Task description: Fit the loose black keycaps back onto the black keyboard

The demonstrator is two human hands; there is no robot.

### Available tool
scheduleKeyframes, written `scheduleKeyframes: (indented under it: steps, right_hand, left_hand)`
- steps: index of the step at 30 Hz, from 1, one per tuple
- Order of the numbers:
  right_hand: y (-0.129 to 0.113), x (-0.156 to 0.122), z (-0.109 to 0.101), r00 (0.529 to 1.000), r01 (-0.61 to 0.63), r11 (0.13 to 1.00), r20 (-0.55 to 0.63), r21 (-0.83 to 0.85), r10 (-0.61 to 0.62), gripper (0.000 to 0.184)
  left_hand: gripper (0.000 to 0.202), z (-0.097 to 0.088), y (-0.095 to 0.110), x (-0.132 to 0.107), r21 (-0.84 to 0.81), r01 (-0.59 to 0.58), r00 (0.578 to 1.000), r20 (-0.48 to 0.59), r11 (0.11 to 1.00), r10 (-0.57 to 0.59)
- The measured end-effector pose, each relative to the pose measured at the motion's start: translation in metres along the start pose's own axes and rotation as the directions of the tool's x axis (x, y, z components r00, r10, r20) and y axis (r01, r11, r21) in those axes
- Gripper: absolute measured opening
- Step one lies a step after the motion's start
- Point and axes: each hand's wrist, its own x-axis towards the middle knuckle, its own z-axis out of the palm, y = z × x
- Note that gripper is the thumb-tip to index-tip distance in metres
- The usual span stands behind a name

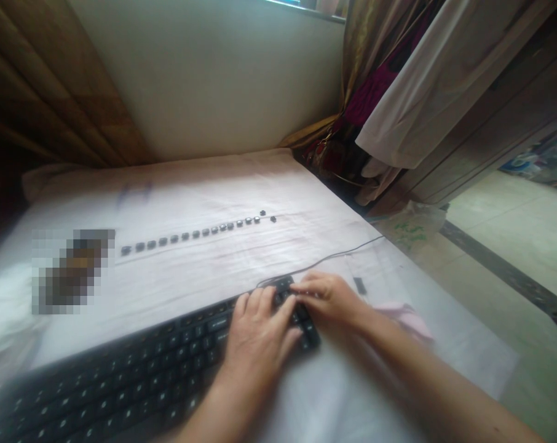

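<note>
A black computer keyboard (168,363) lies slantwise on the white sheet. My left hand (260,332) rests on its right part, palm down, with the fingers stretched over the keys and the thumb apart. At the number pad, my right hand (329,298) has thumb and forefinger pinched together over the keys by the top right corner. Whatever is between those fingertips is too small and blurred to make out. Beyond the keyboard runs a row of small dark pieces like keycaps (185,236), with two more dark pieces (273,219) at its right end.
The keyboard cable (334,254) trails off to the right. Beside my right hand are a small dark strip (359,285) and a pink cloth (407,320). A pixelated patch covers something at the left. Curtains and hanging clothes (417,92) border the bed; tiled floor lies right.
</note>
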Motion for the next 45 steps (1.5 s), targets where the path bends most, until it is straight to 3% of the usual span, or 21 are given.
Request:
scheduleKeyframes:
  steps: [11, 15, 18, 21, 25, 28, 29, 30, 33, 37, 42, 43, 45]
  right_hand:
    - [0.001, -0.015, 0.018, 0.986, 0.089, 0.996, -0.142, 0.006, -0.087, 0.028]
    - [0.001, -0.017, 0.024, 0.975, -0.028, 0.977, -0.209, 0.210, 0.073, 0.026]
    - [0.000, -0.017, 0.027, 0.929, -0.125, 0.936, -0.293, 0.328, 0.227, 0.026]
    - [-0.004, -0.015, 0.031, 0.893, -0.171, 0.920, -0.339, 0.353, 0.296, 0.028]
    - [-0.007, -0.014, 0.036, 0.864, -0.179, 0.918, -0.389, 0.355, 0.319, 0.028]
    - [-0.005, -0.013, 0.040, 0.848, -0.193, 0.910, -0.404, 0.367, 0.343, 0.030]
    - [-0.004, -0.012, 0.040, 0.846, -0.200, 0.907, -0.402, 0.371, 0.351, 0.030]
    - [-0.004, -0.012, 0.040, 0.845, -0.208, 0.903, -0.396, 0.375, 0.359, 0.031]
    - [-0.008, -0.010, 0.039, 0.851, -0.238, 0.887, -0.355, 0.395, 0.387, 0.033]
    - [-0.024, -0.015, 0.039, 0.866, -0.259, 0.872, -0.300, 0.415, 0.400, 0.038]
    - [-0.036, -0.024, 0.044, 0.868, -0.267, 0.849, -0.268, 0.457, 0.417, 0.043]
    - [-0.035, -0.024, 0.044, 0.870, -0.260, 0.858, -0.279, 0.442, 0.407, 0.043]
    - [-0.029, -0.022, 0.042, 0.864, -0.259, 0.894, -0.325, 0.367, 0.384, 0.041]
  left_hand:
    - [0.045, 0.003, 0.002, 0.002, 0.042, 0.010, 1.000, 0.015, 0.999, -0.011]
    - [0.044, 0.004, 0.001, 0.002, 0.013, 0.008, 1.000, -0.007, 1.000, -0.008]
    - [0.042, -0.001, -0.006, -0.001, -0.016, -0.019, 0.999, -0.035, 1.000, 0.018]
    - [0.041, -0.014, -0.029, -0.018, 0.021, 0.010, 0.998, -0.070, 1.000, -0.009]
    - [0.039, -0.041, -0.093, -0.076, 0.145, 0.175, 0.978, -0.142, 0.974, -0.155]
    - [0.039, -0.063, -0.147, -0.139, 0.181, 0.370, 0.911, -0.264, 0.911, -0.317]
    - [0.039, -0.069, -0.160, -0.159, 0.160, 0.413, 0.896, -0.245, 0.897, -0.369]
    - [0.040, -0.074, -0.171, -0.177, 0.132, 0.460, 0.861, -0.307, 0.878, -0.405]
    - [0.038, -0.083, -0.180, -0.214, 0.025, 0.607, 0.758, -0.320, 0.794, -0.569]
    - [0.041, -0.084, -0.165, -0.223, -0.139, 0.692, 0.615, -0.401, 0.709, -0.679]
    - [0.044, -0.080, -0.150, -0.217, -0.204, 0.716, 0.502, -0.514, 0.667, -0.696]
    - [0.044, -0.078, -0.147, -0.215, -0.204, 0.715, 0.489, -0.538, 0.669, -0.687]
    - [0.045, -0.074, -0.140, -0.212, -0.200, 0.682, 0.513, -0.555, 0.703, -0.655]
